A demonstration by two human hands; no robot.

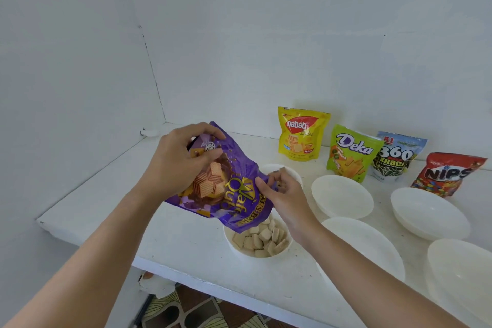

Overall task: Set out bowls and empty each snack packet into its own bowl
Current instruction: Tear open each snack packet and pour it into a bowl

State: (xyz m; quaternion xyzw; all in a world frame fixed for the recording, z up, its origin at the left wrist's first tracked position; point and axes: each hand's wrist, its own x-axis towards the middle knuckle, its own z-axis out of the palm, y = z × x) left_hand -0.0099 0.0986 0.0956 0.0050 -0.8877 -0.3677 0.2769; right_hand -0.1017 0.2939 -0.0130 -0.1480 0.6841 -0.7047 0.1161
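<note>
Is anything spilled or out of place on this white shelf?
Nothing spilled: the pale wafer pieces lie inside the small white bowl beneath the purple foil packet. Only the red Nips packet looks tilted.

Only the arms and hands of the person show. The left hand (175, 160) is bare, with slim fingers, and the nails that can be seen are trimmed short and plain. Behind its wrist the left forearm (106, 242) is slender and uncovered as far back as it shows. The right hand (282, 194) is bare as well, though its nails are too small to judge. Behind that wrist the right forearm (372, 274) is likewise slender and uncovered for its whole visible length.
</note>
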